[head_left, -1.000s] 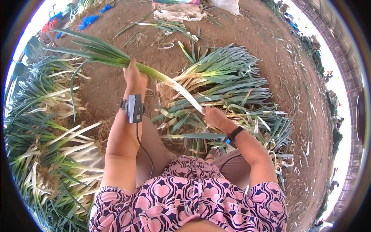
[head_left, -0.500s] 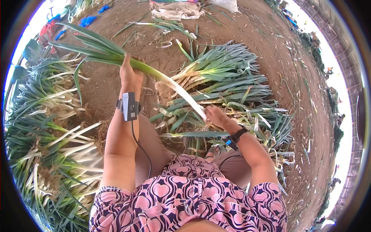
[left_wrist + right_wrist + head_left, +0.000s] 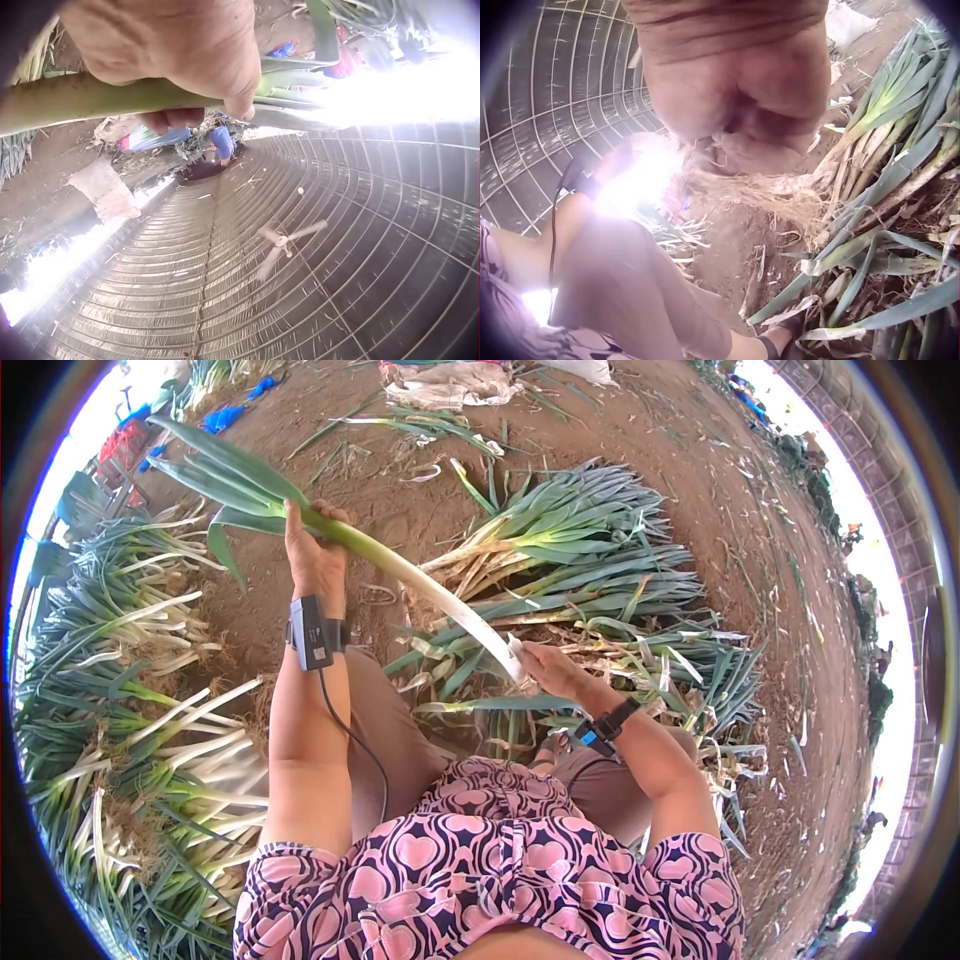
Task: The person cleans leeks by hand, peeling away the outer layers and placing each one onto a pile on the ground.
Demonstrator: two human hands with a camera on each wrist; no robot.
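A long leek (image 3: 430, 588) slants between both hands in the head view, its green leaves at upper left and its white end toward the right. My left hand (image 3: 318, 560) grips it just below the leaves, and the left wrist view shows the fingers wrapped round the green stalk (image 3: 97, 99). At the white end, my right hand (image 3: 556, 669) pinches with curled fingers, and a small pale flap stands up beside the fingertips. In the right wrist view the curled right hand (image 3: 735, 97) hides most of what it holds; stringy roots (image 3: 780, 199) show below it.
Many leeks with white stalks and roots (image 3: 190, 750) lie in a heap on the left. A pile of leafy leeks (image 3: 600, 560) lies ahead to the right, with loose trimmings (image 3: 680, 670) nearer. Sacks (image 3: 450, 385) rest on the dirt floor at the back.
My left hand has moved left and slightly down with the leek. The right hand has shifted a little left, and a pale flap now shows at its fingertips.
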